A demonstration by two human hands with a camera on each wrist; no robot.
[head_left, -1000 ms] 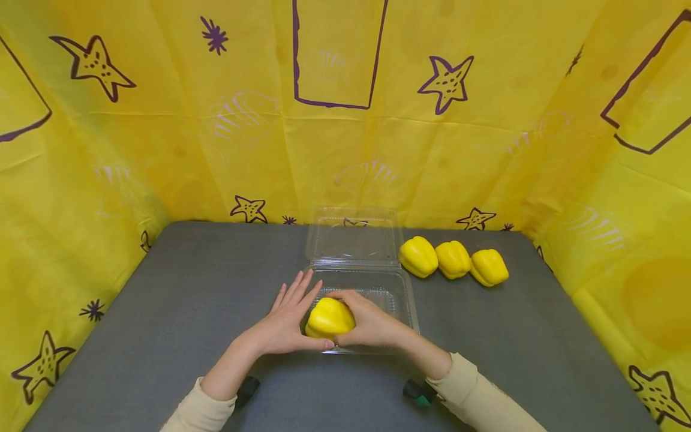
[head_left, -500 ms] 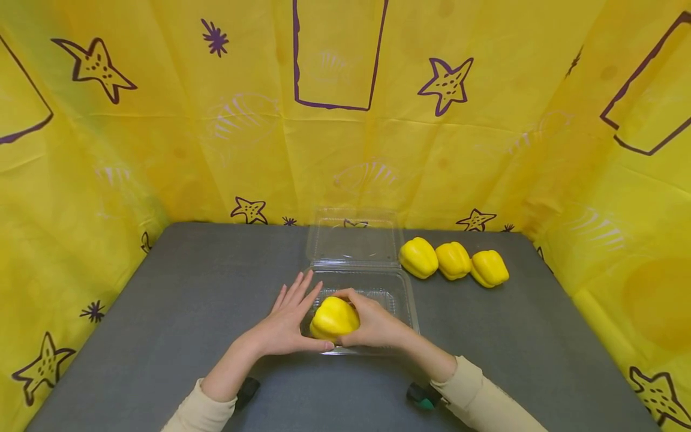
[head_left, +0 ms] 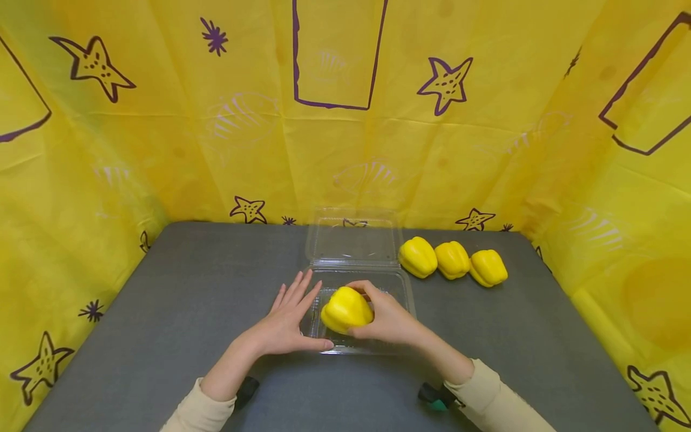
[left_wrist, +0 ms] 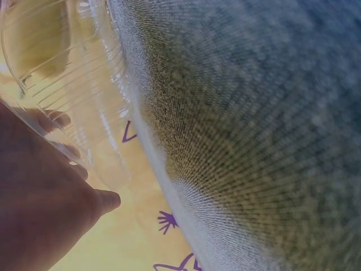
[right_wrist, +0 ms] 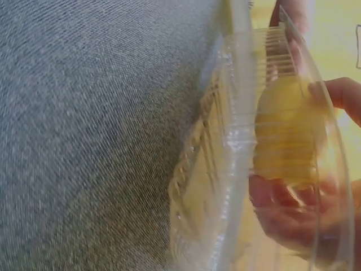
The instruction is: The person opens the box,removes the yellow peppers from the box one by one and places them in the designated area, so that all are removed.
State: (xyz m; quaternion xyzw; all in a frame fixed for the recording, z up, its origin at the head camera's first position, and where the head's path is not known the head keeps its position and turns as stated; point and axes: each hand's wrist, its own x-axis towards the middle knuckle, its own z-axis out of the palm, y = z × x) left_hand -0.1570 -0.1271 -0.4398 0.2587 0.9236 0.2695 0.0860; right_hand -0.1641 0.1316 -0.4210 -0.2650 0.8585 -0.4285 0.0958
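A yellow bell pepper [head_left: 345,310] is gripped between the thumb and fingers of my right hand [head_left: 390,318], over the base of a clear plastic clamshell container [head_left: 407,294]. Through the container's wall in the right wrist view, the pepper [right_wrist: 285,132] shows with fingers curled about it. My left hand [head_left: 286,321] rests with spread, straight fingers along the container's left side, its thumb at the front rim. In the left wrist view part of the left hand [left_wrist: 51,186] appears beside the clear wall. The container's lid [head_left: 353,237] lies folded back behind its base.
Right of the lid, three more yellow peppers, a near one [head_left: 418,257], a middle one [head_left: 453,260] and a far one [head_left: 488,268], lie in a row on the grey table [head_left: 205,288]. A yellow patterned cloth [head_left: 345,144] encloses the table's back and sides.
My right hand has carried the pepper to the right and slightly away from me, off from the left hand. The left hand has stayed where it was.
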